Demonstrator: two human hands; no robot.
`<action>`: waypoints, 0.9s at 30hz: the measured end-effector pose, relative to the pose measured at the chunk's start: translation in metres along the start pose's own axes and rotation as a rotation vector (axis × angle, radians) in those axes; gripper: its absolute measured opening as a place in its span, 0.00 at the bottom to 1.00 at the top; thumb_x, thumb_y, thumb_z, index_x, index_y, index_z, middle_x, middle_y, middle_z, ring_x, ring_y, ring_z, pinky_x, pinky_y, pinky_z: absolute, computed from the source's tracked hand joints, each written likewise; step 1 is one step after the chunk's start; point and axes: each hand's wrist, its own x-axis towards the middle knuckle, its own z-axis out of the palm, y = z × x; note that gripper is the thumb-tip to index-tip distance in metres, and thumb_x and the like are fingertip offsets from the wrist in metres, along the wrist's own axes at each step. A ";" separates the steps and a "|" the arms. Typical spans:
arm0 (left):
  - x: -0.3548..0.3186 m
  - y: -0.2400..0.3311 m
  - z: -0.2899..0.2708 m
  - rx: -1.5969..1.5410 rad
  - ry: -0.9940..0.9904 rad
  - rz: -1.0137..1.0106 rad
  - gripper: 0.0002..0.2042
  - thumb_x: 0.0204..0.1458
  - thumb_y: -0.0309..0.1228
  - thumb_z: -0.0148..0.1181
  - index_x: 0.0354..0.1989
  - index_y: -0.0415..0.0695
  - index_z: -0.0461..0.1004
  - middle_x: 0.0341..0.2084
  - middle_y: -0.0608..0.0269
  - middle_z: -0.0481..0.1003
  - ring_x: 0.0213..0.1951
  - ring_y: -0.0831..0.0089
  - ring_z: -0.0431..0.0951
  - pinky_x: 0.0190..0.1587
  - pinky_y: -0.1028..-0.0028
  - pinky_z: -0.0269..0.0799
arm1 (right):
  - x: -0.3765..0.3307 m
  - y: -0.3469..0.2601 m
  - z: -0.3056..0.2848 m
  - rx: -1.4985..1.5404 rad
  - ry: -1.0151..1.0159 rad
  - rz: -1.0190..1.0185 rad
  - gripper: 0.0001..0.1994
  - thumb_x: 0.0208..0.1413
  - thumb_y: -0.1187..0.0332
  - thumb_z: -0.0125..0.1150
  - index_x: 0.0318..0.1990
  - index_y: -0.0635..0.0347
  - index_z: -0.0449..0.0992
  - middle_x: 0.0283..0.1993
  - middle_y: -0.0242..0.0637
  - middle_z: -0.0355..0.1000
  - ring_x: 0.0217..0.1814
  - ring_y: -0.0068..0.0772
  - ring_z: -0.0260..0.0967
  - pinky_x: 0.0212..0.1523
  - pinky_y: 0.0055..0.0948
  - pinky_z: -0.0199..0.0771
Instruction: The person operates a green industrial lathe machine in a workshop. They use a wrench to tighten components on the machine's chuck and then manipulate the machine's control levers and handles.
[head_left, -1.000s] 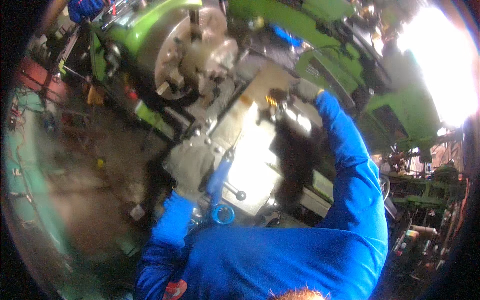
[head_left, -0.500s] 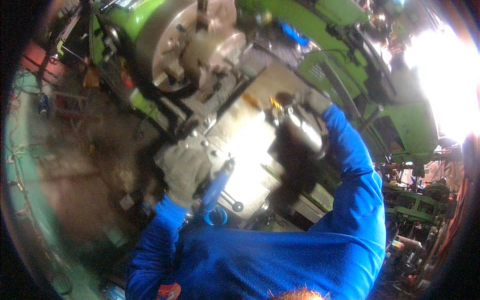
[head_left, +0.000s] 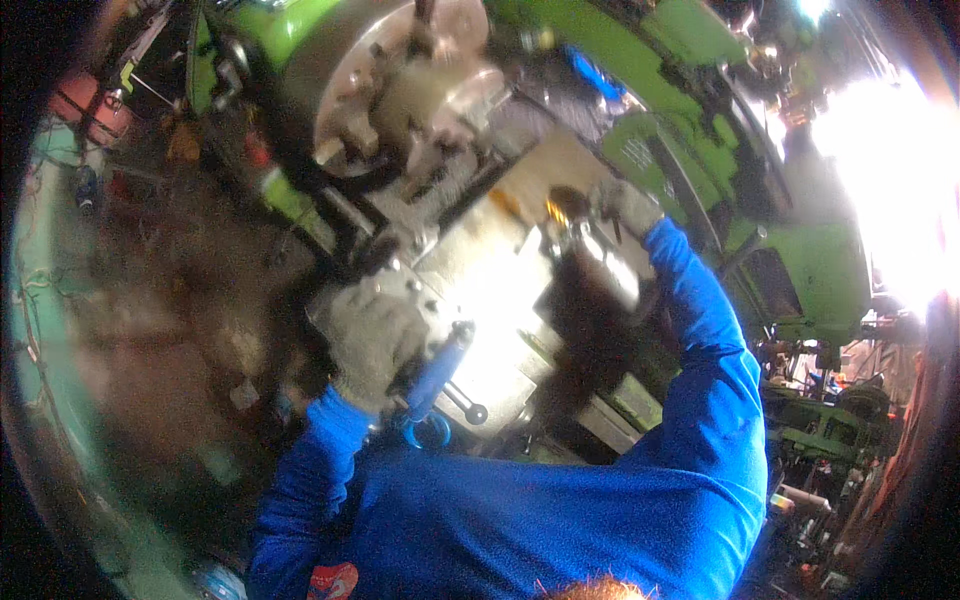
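the gloved left hand (head_left: 372,340) lies closed over the grey lathe carriage (head_left: 490,290), a blue handle (head_left: 437,370) just beside it; the gloved right hand (head_left: 628,205) reaches to the tool post (head_left: 585,245), its grip too blurred to tell; the chuck (head_left: 400,80) sits above.

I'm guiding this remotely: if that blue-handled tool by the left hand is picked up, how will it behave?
The blue-handled tool looks straight and rigid, so probably stiff, not floppy. Its rounded handle may roll on the bright carriage top. The left hand is gloved and the lathe looks oily, so it may slip.
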 end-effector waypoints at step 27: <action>0.005 0.000 0.001 0.069 0.090 0.116 0.07 0.46 0.33 0.65 0.33 0.52 0.75 0.32 0.69 0.73 0.41 0.67 0.73 0.50 0.63 0.67 | -0.020 0.008 -0.004 -0.396 -0.080 0.205 0.25 0.72 0.53 0.39 0.62 0.62 0.70 0.57 0.45 0.75 0.51 0.38 0.75 0.53 0.36 0.75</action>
